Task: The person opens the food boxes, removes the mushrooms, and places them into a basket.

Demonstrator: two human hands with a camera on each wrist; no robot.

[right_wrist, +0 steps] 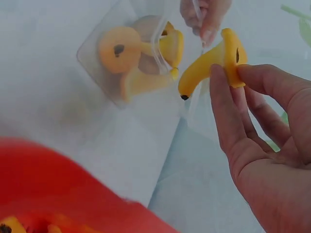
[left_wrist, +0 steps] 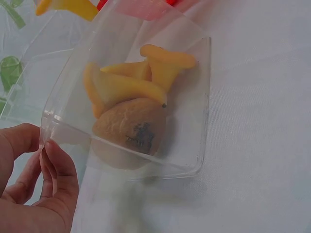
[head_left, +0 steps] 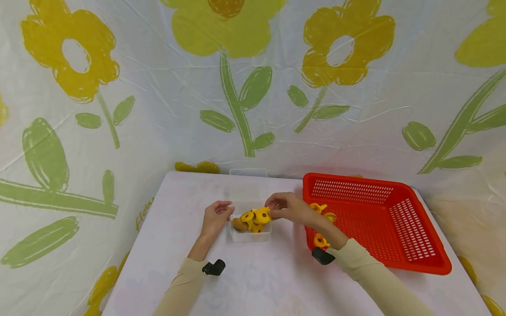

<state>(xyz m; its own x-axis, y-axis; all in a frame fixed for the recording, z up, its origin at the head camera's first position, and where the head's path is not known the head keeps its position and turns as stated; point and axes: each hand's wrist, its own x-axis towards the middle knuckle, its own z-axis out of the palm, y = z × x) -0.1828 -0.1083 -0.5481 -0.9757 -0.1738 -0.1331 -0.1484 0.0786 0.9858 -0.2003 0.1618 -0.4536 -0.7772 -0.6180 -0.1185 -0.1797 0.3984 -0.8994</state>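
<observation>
My left hand (head_left: 215, 219) pinches the left rim of a clear plastic box (head_left: 251, 237) between thumb and fingers. Inside lie several yellow trumpet-shaped toy mushrooms (left_wrist: 170, 68) and a rounded brown piece (left_wrist: 131, 126) with a dark printed mark. Over the box's right side, my right hand (head_left: 290, 207) holds another yellow toy mushroom (right_wrist: 206, 63) by its wide cap, thumb and fingertips on it. Its curved stem, dark at the end, points toward the box in the right wrist view.
A red plastic basket (head_left: 415, 259) stands on the right of the white table (head_left: 166, 206), with a few yellow toy mushrooms (head_left: 320, 240) along its left side. The box's clear lid (head_left: 248, 173) stands open at the back. A flower-print cloth (head_left: 178, 109) hangs behind.
</observation>
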